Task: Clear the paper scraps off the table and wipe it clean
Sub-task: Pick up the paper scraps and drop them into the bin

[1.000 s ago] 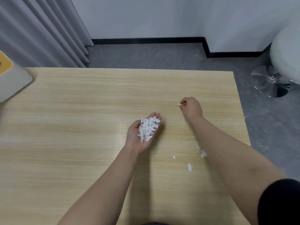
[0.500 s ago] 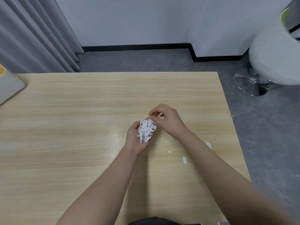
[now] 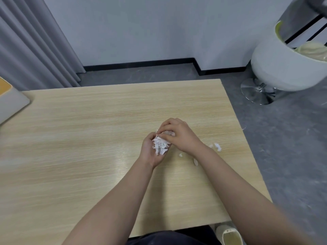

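Scraps gathered in the palm, a few left on the table.

Left hand (image 3: 150, 152) cups a heap of paper scraps (image 3: 160, 145), fingers curled round it; right hand (image 3: 178, 135) lies over the heap with fingertips pinched, seemingly dropping one in, best released low so nothing spills. Loose scraps (image 3: 217, 146) lie just right of the hands on the table (image 3: 88, 138). A second ago the right hand was out pinching a scrap off the table.

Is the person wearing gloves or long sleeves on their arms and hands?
No gloves. The left hand and the right hand are bare, with no rings, watch or bracelets showing. Both forearms are bare too, with no sleeve visible on either. Dark clothing shows only at the bottom edge of the picture.
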### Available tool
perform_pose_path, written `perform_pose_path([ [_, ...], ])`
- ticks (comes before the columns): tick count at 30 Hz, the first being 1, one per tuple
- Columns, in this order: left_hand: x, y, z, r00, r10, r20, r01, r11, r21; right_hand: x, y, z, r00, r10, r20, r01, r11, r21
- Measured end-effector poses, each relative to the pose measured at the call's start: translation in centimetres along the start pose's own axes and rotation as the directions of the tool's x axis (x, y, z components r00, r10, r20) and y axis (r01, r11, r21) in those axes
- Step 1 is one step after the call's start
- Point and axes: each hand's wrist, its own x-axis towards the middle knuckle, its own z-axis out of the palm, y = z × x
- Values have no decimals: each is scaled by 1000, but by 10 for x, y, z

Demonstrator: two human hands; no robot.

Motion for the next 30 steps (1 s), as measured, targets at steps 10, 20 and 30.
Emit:
perform_pose_path([
  [10,-3,-41,-1,999,23,28,-23,999,24,-37,46,-57,981,166,-97,-158,984,83],
  [20,-7,-79,2,995,45,88,-45,999,-1,-81,156,-82,827,560,-40,-559,815,-151],
  [30,1,-101,-1,998,23,59,-25,999,26,-90,180,-60,876,476,76,-416,827,-377],
])
